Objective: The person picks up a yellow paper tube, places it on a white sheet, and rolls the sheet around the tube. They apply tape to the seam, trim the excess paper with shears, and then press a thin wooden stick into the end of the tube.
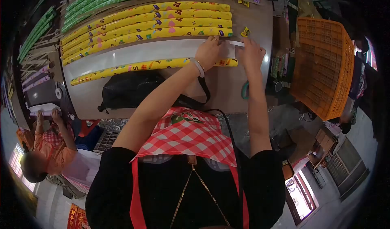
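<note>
Both hands' [209,50] [252,53] grip closed on a clear strip [233,43], long axis left-right across the table [162,50].

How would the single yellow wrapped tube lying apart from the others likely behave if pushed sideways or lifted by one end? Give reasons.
The single yellow tube looks round and long, so a sideways push would probably roll it across the table. Its glossy printed wrapping suggests a somewhat slippery surface. Being so long and thin, it may sag if lifted by one end; the left hand rests at that end.

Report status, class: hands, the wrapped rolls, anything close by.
Left hand and right hand pinch a clear tape strip flat. Nearest yellow patterned paper roll lies just below them. Black fabric bag beside it.
</note>
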The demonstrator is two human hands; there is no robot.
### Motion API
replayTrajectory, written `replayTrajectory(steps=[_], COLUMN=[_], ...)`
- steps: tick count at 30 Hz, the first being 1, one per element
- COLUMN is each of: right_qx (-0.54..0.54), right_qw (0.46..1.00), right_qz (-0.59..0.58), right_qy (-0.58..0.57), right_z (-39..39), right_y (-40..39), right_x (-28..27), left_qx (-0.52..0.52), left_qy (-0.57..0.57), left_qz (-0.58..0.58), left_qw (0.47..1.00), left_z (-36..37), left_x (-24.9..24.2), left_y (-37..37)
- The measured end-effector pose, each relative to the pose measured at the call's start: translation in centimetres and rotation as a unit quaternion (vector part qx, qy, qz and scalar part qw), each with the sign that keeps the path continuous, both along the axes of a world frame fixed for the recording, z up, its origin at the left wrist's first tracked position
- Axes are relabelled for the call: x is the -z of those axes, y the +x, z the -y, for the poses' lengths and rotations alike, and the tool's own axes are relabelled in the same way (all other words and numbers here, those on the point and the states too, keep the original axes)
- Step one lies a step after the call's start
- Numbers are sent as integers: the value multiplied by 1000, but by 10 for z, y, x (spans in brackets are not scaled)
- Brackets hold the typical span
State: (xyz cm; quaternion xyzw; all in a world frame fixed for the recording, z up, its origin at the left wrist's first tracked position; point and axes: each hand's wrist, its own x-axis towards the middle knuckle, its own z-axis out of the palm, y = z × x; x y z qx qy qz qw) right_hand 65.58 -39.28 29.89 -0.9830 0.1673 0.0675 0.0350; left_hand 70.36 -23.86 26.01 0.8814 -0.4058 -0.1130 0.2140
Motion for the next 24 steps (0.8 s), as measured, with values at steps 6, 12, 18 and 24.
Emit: replayTrajectory(steps=[6,12,18,24], right_qx=[-11,21,36,42], right_qw=[998,996,997,995], right_qz=[57,56,72,85], right_qy=[-30,-62,12,17], right_z=[14,22,18,17], right_y=[-7,-12,-12,-24], right_x=[10,8,8,1], left_qx=[23,20,19,23], left_qy=[36,8,-14,5], left_qz=[-2,4,36,25], left_qw=[999,1000,999,999], left_z=[4,4,2,6], left_x=[-5,1,-1,-6], left_y=[1,0,-2,0])
